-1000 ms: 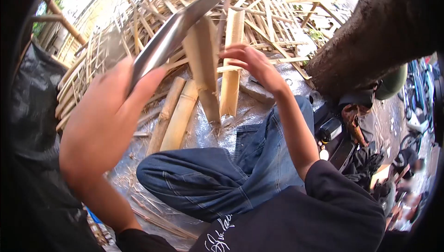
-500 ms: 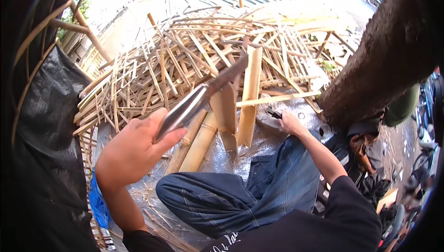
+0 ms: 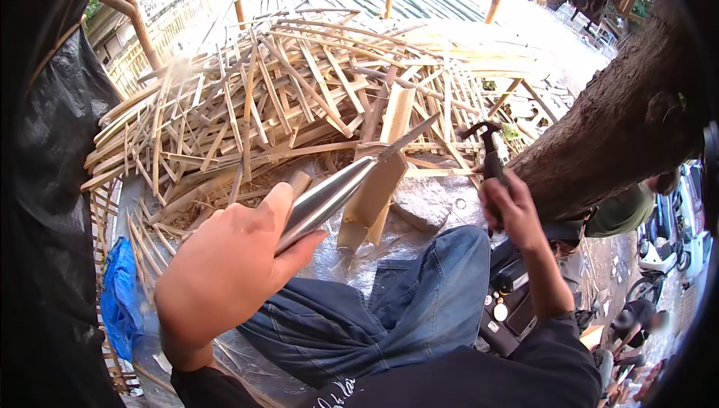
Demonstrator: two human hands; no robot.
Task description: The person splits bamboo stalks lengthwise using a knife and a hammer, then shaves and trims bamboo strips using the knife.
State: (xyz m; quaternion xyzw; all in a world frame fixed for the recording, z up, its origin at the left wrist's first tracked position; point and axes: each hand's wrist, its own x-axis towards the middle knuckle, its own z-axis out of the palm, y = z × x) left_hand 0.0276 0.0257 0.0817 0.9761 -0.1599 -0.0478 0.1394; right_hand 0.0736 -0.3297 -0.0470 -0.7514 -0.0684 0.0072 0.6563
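Currently, the knife (image 3: 337, 197) is held near centre — metal handle to the near left, blade pointed far and right, across a trough-shaped bamboo piece (image 3: 377, 195). Whether blade and bamboo touch can't be told. The handle is gripped by the left hand (image 3: 232, 266), fingers curled around it. A hammer (image 3: 490, 157) is gripped by the right hand (image 3: 513, 209), fingers wrapped round the handle, head uppermost, held apart from the knife on its right.

Status: the bamboo piece is open along its length, so halving is judged done; no narrower split can be made out in it. A second split piece (image 3: 397, 112) is seen just beyond, also uncut further as far as visible. Plenty of strips are already heaped in a pile (image 3: 299, 101) on the far side — the count left can't be judged.

Outward: a pale block (image 3: 423, 202) is set just right of the bamboo on a silvery sheet (image 3: 352, 269). Denim-clad legs (image 3: 427, 288) are folded near. Right is occupied by a tree trunk (image 3: 599, 123), left by blue plastic (image 3: 120, 296).
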